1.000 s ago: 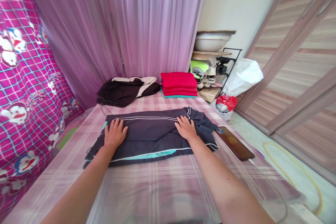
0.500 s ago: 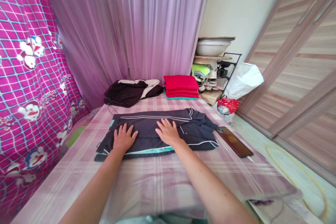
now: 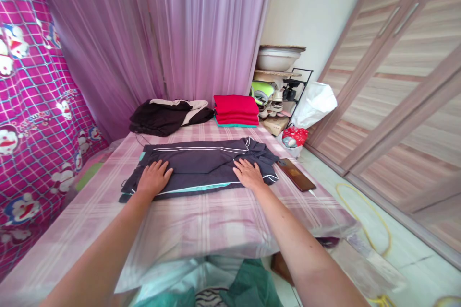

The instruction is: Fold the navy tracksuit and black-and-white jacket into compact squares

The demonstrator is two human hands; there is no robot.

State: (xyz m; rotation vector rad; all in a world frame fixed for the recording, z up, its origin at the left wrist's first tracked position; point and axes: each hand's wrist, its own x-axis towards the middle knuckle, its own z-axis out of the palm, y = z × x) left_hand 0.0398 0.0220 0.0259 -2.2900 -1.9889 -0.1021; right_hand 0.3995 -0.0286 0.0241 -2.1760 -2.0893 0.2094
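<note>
A dark navy jacket [image 3: 201, 159] with white piping and a turquoise lining lies folded lengthwise on the plaid-covered table, its collar end to the right. My left hand [image 3: 154, 177] rests flat on its left part, fingers spread. On the right part, near the collar, my right hand [image 3: 248, 173] lies flat with its fingers stretched out. Neither hand grips the cloth.
A pink plaid cloth [image 3: 212, 218] covers the table. Behind the jacket are a black-and-white garment [image 3: 162, 117] and a stack of folded red clothes [image 3: 236, 110]. A phone [image 3: 297, 175] with a cable lies at the right edge. A shoe rack [image 3: 300, 88] stands beyond.
My right hand has slid right along the jacket towards the collar. My left hand stays on the left part. The whole view has shifted, showing more of the near edge.
</note>
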